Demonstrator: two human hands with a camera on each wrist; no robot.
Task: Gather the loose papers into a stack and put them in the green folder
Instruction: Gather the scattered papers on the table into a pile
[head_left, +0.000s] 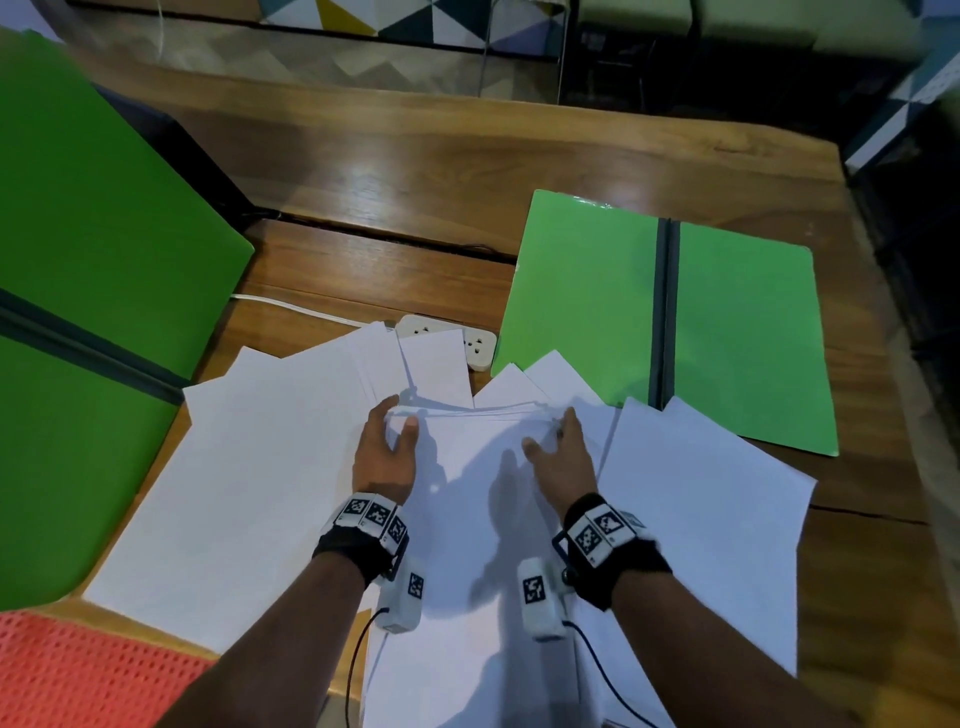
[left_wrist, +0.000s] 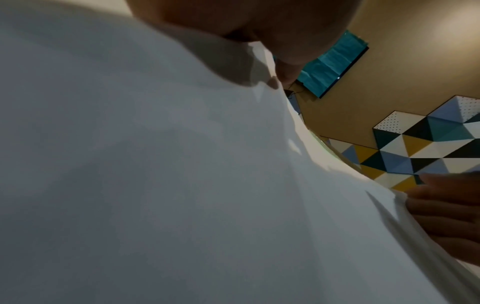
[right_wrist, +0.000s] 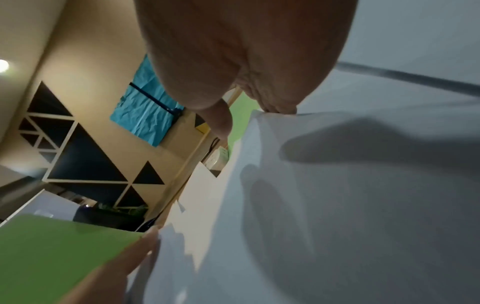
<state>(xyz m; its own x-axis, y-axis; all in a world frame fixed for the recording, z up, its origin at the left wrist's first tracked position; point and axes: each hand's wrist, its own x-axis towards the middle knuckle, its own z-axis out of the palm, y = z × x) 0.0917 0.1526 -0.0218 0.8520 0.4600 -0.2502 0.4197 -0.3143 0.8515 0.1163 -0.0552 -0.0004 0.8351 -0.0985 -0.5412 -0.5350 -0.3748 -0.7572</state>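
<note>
White papers (head_left: 291, 467) pinched by both hands, green folder (head_left: 582, 291) beside, socket strip (head_left: 478, 345) behind

White papers (head_left: 270, 467) fanned loosely across the table, overlapping the closed green folder's (head_left: 737, 332) near edge

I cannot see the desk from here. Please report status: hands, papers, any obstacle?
Left hand and right hand grip far edge of white paper bundle. Other loose white sheets still spread. Open green folder partly under sheets.
</note>
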